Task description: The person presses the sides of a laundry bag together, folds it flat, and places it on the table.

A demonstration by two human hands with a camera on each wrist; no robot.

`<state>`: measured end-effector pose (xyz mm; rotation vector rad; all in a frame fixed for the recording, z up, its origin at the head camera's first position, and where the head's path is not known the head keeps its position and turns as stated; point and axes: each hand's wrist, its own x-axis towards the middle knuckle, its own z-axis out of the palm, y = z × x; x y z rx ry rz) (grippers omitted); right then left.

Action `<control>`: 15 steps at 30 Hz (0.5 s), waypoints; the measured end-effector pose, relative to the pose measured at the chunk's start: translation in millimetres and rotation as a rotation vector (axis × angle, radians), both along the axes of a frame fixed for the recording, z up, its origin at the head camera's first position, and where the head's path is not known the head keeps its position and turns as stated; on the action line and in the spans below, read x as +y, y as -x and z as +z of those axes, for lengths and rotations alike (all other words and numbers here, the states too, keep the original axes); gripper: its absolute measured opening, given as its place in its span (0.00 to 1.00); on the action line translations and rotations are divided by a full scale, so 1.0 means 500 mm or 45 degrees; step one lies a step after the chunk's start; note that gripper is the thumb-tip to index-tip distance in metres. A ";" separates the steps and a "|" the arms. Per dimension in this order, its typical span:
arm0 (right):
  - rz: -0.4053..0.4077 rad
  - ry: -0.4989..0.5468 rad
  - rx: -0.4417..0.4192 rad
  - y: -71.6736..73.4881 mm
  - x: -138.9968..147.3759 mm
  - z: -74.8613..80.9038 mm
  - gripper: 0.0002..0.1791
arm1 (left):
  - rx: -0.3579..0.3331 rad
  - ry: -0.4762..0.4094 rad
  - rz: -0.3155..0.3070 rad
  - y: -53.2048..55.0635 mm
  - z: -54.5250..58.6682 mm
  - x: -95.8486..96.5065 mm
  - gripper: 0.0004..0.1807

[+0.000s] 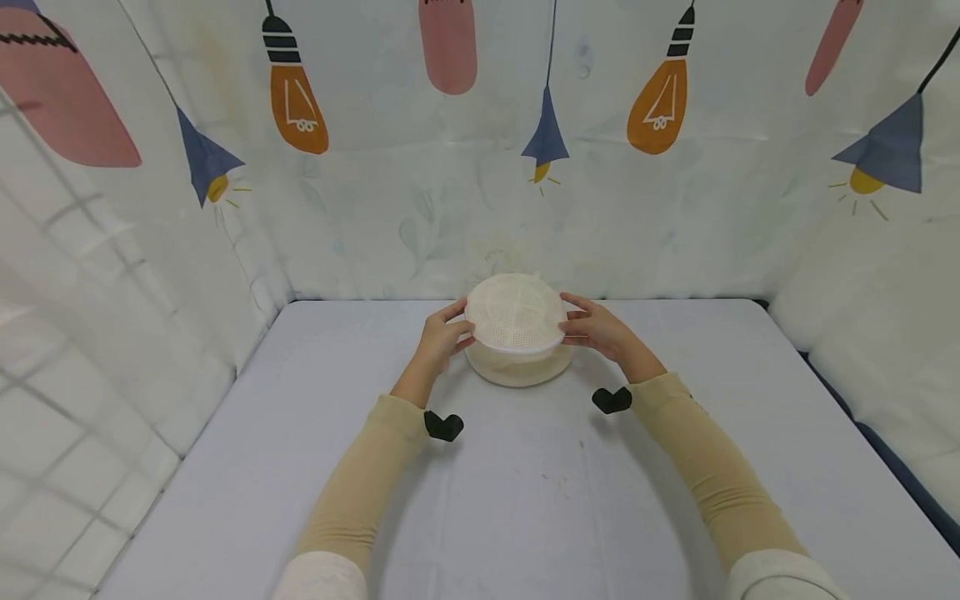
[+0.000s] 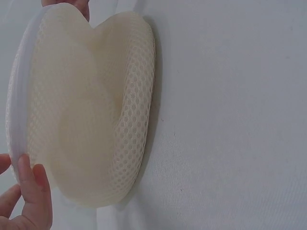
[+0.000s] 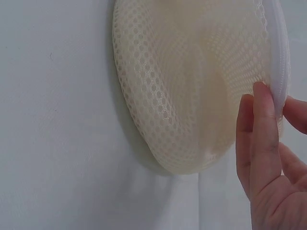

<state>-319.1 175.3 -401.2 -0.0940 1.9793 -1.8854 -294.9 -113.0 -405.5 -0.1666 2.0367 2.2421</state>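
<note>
A round cream mesh laundry bag (image 1: pixel 517 312) with a white zipper band around its top edge stands near the far side of the table. On its left, my left hand (image 1: pixel 444 337) pinches the band between thumb and fingers. My right hand (image 1: pixel 600 329) pinches the same band from the right. In the left wrist view the bag's soft mesh wall (image 2: pixel 134 105) sags and folds inward below the zipper band (image 2: pixel 21 96). Close up in the right wrist view, fingertips (image 3: pixel 263 93) press on the band. The bag's base rests on the table.
White cloth covers the table (image 1: pixel 517 500), which ends at a hanging curtain (image 1: pixel 360 225) printed with lamps and bulbs just behind the bag. More pale sheeting hangs at the left and right. A dark heart-shaped piece (image 1: pixel 444 426) sits by each wrist.
</note>
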 end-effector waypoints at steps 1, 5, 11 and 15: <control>-0.001 0.008 0.000 0.000 0.000 -0.002 0.43 | -0.003 -0.001 0.001 0.000 0.000 0.000 0.35; -0.002 0.037 -0.008 -0.001 -0.001 -0.010 0.42 | -0.009 -0.003 0.003 0.000 -0.001 0.000 0.35; -0.014 0.044 -0.008 -0.005 0.000 -0.018 0.43 | -0.025 0.015 0.003 0.002 -0.004 0.002 0.35; -0.018 0.032 -0.008 -0.006 0.001 -0.019 0.43 | -0.030 0.018 0.000 0.004 -0.006 0.003 0.35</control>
